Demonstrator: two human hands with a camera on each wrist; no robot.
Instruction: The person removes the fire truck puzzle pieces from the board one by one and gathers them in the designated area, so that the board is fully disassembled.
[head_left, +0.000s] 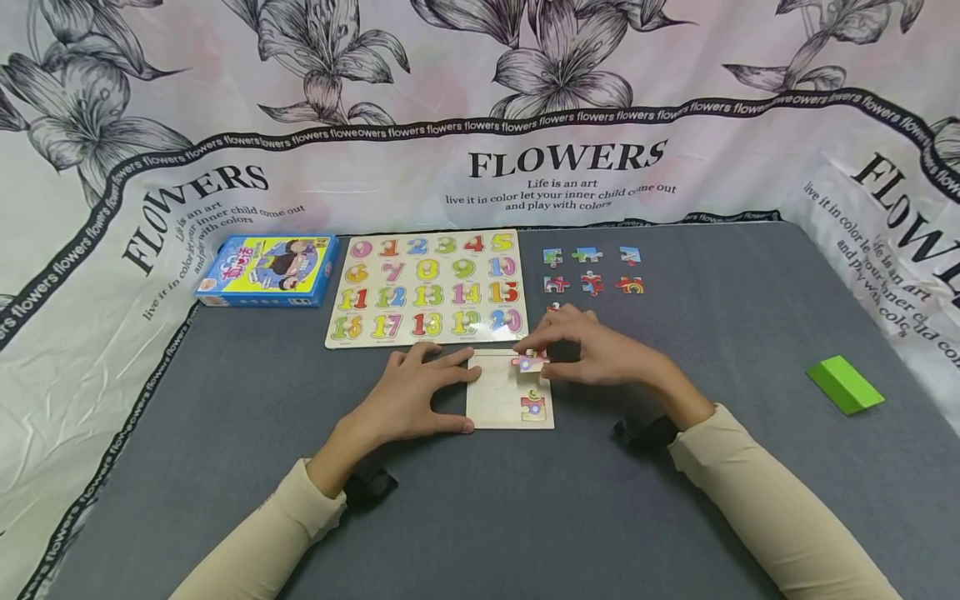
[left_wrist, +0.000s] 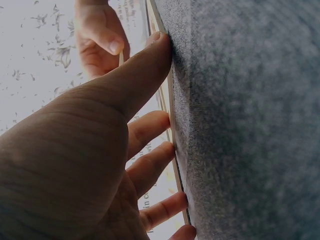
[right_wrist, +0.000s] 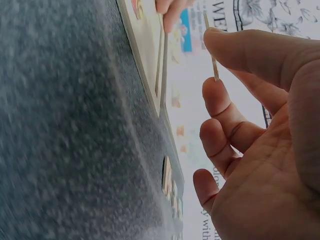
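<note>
My right hand (head_left: 600,346) pinches a small pink jigsaw puzzle piece (head_left: 531,363) by its edges, above the upper right of a pale wooden puzzle tray (head_left: 491,400). In the right wrist view that puzzle piece (right_wrist: 215,65) shows edge-on between thumb and finger, raised off the tray. Another jigsaw piece (head_left: 533,406) lies in the tray's lower right corner. My left hand (head_left: 412,392) rests at the tray's left edge, fingers spread, thumb low and fingertips on the rim. The left wrist view shows the left thumb (left_wrist: 145,70) and fingers along that edge.
Several loose puzzle pieces (head_left: 592,283) lie in rows at the back right, one partly hidden by my right hand. A number board (head_left: 427,281) lies just behind the tray. A blue and yellow box (head_left: 267,271) is at the back left, a green block (head_left: 845,385) far right.
</note>
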